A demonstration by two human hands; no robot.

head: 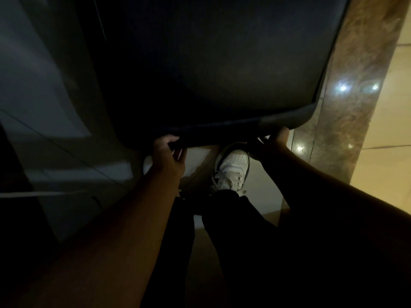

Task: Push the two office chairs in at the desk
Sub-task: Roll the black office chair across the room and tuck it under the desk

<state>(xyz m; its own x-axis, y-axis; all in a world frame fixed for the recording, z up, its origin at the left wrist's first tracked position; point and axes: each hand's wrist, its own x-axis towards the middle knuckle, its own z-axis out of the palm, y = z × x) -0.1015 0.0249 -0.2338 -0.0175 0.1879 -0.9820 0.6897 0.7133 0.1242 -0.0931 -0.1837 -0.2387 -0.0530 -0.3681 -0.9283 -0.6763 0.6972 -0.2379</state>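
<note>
i see a dark chair point(211, 70) with a rounded top edge filling the upper view. my left hand point(168, 155) and right hand point(274, 142) both grip that edge. a white shoe point(232, 167) stands below it; open tiled floor point(382, 165) lies right.

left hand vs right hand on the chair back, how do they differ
The left hand is lit enough to show its fingers curled under the chair back edge; the right hand is mostly in shadow, its fingers unclear. The left grips nearer the middle, the right at the rounded corner. Both hold the same top edge.
</note>
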